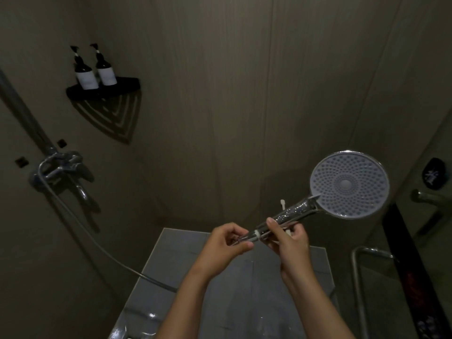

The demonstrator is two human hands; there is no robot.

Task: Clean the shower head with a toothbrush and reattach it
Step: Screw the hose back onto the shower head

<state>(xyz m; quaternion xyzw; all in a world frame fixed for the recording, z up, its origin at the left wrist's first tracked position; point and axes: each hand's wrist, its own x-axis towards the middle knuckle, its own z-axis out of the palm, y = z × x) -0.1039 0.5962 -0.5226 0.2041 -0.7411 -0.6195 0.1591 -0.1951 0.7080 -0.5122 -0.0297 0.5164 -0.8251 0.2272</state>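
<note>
Head view: left grip (227,243) pinches the ribbed metal hose end (234,243) at the handle foot of the chrome shower head (349,184), while right grip (289,243) is curled round the handle just beyond. Long axis runs up and to the right, away from both grips — round grey nozzle disc farthest, facing the camera.

Dim panelled walls (220,94) (poorly lit) carry a black corner shelf (127,84) holding two bottles (86,78).
</note>
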